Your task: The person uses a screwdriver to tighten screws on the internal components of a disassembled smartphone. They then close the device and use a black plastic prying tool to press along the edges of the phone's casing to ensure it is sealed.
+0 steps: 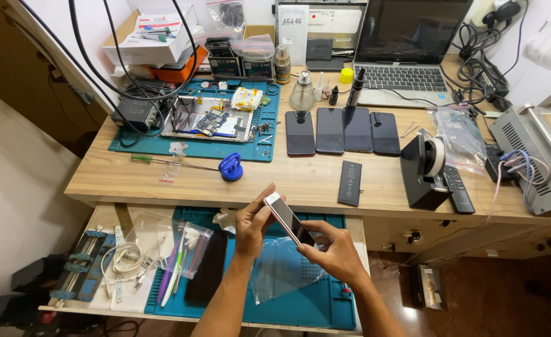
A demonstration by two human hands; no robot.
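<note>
Both hands held one white-edged phone (289,219) tilted above the pull-out shelf's teal mat (325,302): the left hand (252,226) pinched its upper end between thumb and curled fingers, while the right hand (331,249) gripped its lower end with fingers closed around the edge. On the wooden desk (288,181) beyond lay four dark phones (343,130) side by side in a row, one black battery (350,183) just in front of them, one blue suction cup (230,168), one green-handled screwdriver (163,161) and one black tape dispenser (424,170). Further back stood one open laptop (406,56), and one second teal mat (200,146) carried an opened device.
</note>
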